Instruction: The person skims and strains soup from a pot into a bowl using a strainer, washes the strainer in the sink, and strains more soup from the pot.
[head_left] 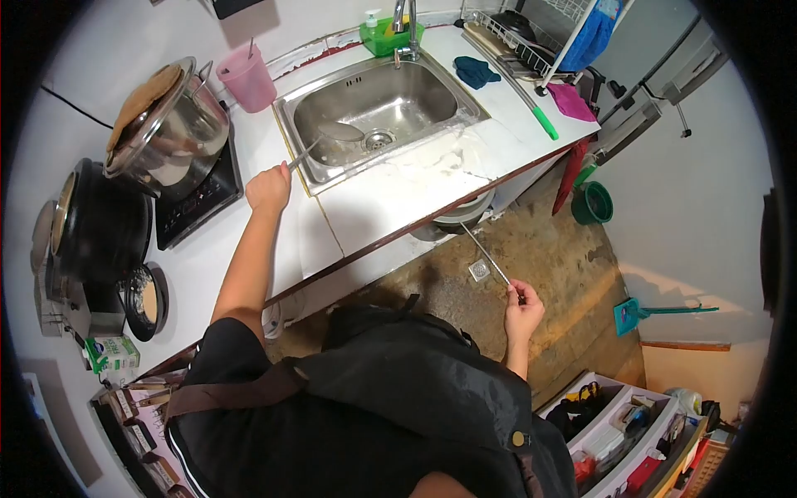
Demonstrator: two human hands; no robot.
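Observation:
My left hand (268, 187) is closed around the handle of a large metal spoon (340, 131). Its broad round head hangs over the left part of the steel sink (303, 170), near the drain. Lower right, my right hand (524, 309) grips a thin metal rod (486, 254) in front of the counter. The rod slants up and left to a round container (465, 214) partly hidden under the counter edge. I cannot tell whether its far end touches the container. Wet, whitish smears lie on the white counter (382, 203) in front of the sink.
On the left, a steel pot (199, 137) stands on a black induction cooker (199, 203), beside a pink cup (247, 79). A dish rack (506, 50) sits at the back right. A green bucket (592, 203) and a teal dustpan (627, 316) are on the floor.

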